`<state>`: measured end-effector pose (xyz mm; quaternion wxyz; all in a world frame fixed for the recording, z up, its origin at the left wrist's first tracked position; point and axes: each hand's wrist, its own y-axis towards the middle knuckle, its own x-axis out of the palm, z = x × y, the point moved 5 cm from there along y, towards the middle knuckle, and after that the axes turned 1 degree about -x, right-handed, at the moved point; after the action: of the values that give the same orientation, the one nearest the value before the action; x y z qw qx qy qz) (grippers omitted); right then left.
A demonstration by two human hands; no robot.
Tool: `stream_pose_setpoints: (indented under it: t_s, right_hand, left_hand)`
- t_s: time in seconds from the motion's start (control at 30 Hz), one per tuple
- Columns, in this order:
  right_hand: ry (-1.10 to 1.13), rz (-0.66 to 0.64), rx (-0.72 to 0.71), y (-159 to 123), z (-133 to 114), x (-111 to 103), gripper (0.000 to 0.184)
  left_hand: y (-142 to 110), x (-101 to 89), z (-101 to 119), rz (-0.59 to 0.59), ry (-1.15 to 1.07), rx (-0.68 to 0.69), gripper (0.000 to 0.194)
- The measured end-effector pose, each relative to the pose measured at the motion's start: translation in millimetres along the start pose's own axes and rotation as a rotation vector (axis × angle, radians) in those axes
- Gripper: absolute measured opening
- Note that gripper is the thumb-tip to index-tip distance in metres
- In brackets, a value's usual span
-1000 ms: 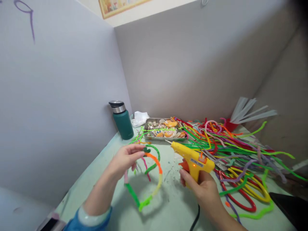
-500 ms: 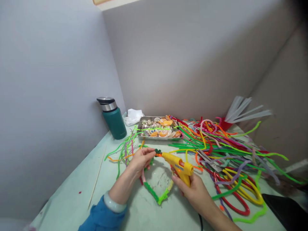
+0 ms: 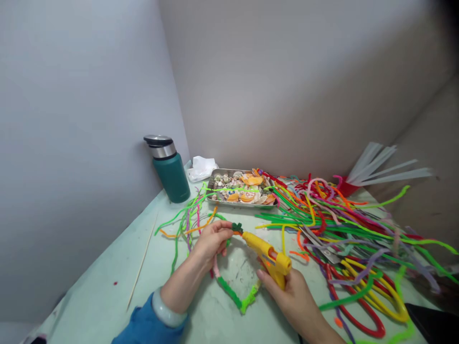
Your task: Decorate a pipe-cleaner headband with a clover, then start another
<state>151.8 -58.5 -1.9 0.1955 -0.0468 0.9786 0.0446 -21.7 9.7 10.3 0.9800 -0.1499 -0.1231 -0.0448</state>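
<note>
My left hand [image 3: 210, 242] pinches the top of a multicoloured pipe-cleaner ring [image 3: 233, 296] that lies low over the pale green table [image 3: 107, 296]. A small dark green piece [image 3: 236, 227] sits at my fingertips on the ring. My right hand [image 3: 292, 298] grips a yellow hot glue gun [image 3: 267, 253]. Its nozzle points left and touches the ring just beside the green piece. The ring's lower part is green and lime, and its right side is hidden behind the gun.
A teal flask [image 3: 170, 169] stands at the back left, beside crumpled white paper [image 3: 201, 167]. A metal tray [image 3: 218, 198] holds shells. A big heap of coloured pipe cleaners [image 3: 344, 224] with scissors [image 3: 319, 243] covers the right. A thin wooden stick [image 3: 141, 265] lies left. Glue sticks [image 3: 383, 167] stand in a red cup.
Both hands came together and lower: the ring went from held up in the air down to the table, and the glue gun's nozzle moved left onto the ring beside the green piece.
</note>
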Motion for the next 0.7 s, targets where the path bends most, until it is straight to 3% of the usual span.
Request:
stream_pose_setpoints:
  t_s: [0.7]
  right_hand:
    - [-0.104,0.023,-0.077,-3.1,5.2,6.2,0.029]
  left_hand:
    - [-1.4,1.0,-3.8,0.108,0.1,-0.07,0.023]
